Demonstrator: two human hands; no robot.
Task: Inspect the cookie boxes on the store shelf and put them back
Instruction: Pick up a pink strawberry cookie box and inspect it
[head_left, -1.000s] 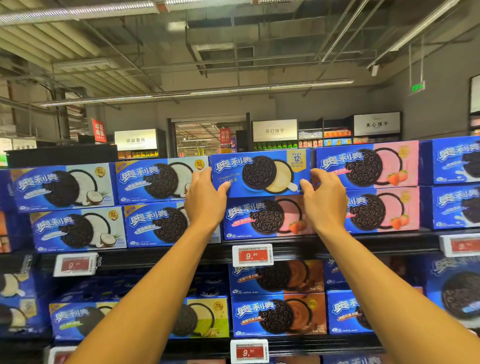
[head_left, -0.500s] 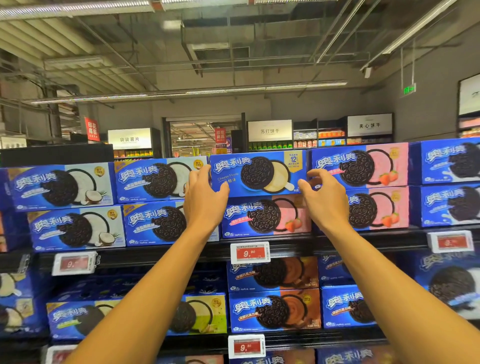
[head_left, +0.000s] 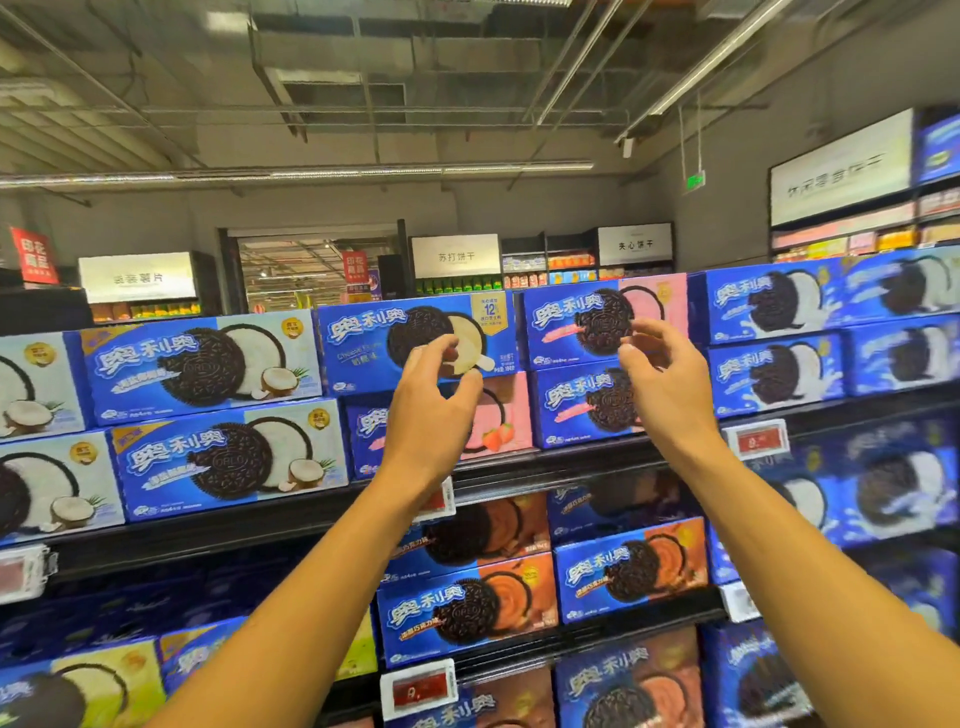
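Both arms raised toward the top shelf (head_left: 545, 470). Left hand (head_left: 434, 410) hangs in front of the cheese-flavour cookie box (head_left: 374, 345), fingers loosely curled, holding nothing; whether a fingertip touches the box front cannot be told. Right hand (head_left: 662, 384) is loosely curled too, empty, in front of the 2 stacked strawberry boxes (head_left: 566, 325). The cheese-flavour cookie box sits on the top row, on another strawberry box (head_left: 498, 415), between the coconut boxes (head_left: 208, 364) to the left and the strawberry stack to the right. A price tag (head_left: 756, 440) is clipped to the shelf edge at right. Chocolate boxes (head_left: 467, 608) fill the shelf below.
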